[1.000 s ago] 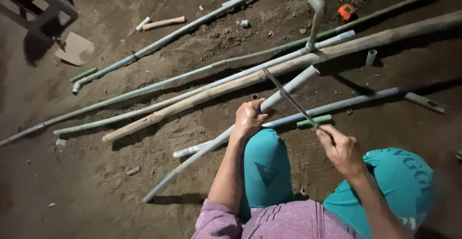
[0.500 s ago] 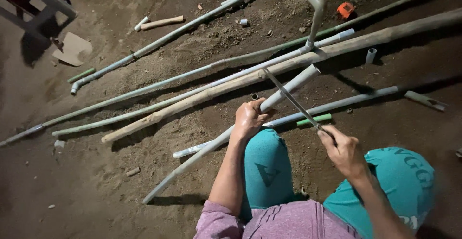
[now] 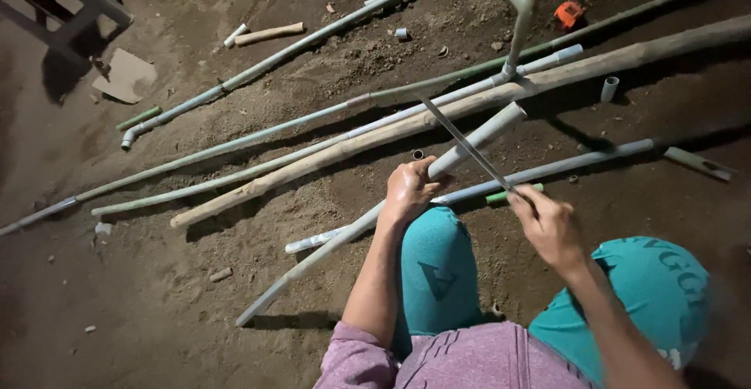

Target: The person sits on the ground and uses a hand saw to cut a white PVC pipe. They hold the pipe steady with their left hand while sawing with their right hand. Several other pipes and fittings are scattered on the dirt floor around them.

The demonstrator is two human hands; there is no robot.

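Head view, left hand (image 3: 407,189) gripping pipe (image 3: 477,138), right hand (image 3: 547,225) angling blade (image 3: 461,142)

The wooden pole (image 3: 438,119) runs off the right edge. The left hand (image 3: 407,189) hides part of the grey pipe (image 3: 469,142); the blade's (image 3: 461,142) teeth are perhaps too fine to see.

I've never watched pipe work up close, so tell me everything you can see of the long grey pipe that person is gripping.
The grey pipe looks like plastic: long, slim, round, dusty. It slants from a lower end near the dirt floor up to an open cut end at upper right. The left hand grips it above the teal-clad knee. A thin saw blade, held by the right hand, lies across it near the raised end.
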